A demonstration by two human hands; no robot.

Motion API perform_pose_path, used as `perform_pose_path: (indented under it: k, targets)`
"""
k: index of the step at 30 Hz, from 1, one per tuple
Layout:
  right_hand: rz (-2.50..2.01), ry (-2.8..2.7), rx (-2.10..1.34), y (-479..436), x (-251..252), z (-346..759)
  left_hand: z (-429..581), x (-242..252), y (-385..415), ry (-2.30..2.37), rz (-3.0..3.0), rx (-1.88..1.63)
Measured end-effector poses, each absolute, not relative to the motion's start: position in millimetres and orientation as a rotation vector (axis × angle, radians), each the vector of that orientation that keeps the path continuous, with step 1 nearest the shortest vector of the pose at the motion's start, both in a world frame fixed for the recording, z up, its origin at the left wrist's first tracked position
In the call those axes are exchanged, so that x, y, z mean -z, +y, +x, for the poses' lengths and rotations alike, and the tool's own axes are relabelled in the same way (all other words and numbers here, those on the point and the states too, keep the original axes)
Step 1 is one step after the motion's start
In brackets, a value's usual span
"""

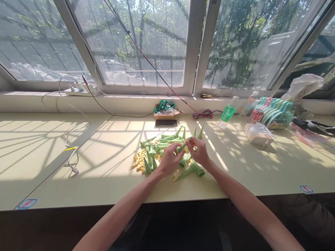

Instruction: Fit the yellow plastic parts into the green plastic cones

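Note:
A heap of green cone-shaped plastic spikes (167, 141) lies on the pale table (104, 164), with several small yellow parts (138, 162) at its left side. My left hand (170, 160) and my right hand (198, 152) meet over the heap. Together they pinch one green spike (183, 146) between their fingertips, just above the pile. More green spikes (192, 169) lie right under my hands at the near edge of the heap.
A dark phone (165, 122) and a small box of green items (164, 108) sit behind the heap. At the right stand a green-labelled bottle (227, 113), a white bag (258, 134) and teal hangers (277, 111). White cables (72, 153) trail at the left from a power strip (78, 91).

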State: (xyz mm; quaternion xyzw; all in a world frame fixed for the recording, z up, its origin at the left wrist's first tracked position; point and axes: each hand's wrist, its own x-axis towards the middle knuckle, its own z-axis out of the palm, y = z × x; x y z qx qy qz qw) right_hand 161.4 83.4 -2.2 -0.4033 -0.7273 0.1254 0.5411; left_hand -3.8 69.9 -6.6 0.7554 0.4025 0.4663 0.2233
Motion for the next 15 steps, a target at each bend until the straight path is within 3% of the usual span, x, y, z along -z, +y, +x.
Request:
perform_pose_path:
  k: [8,15]
  targets:
    - [-1.168,-1.367,-0.028,99.6,-6.9,186.4,-3.6,7.0,71.9,1.103,2.063,-1.334]
    - [-1.287,-1.489,0.0,118.6,8.8,197.2,-3.4,7.2,71.7,1.058,2.138,-1.324]
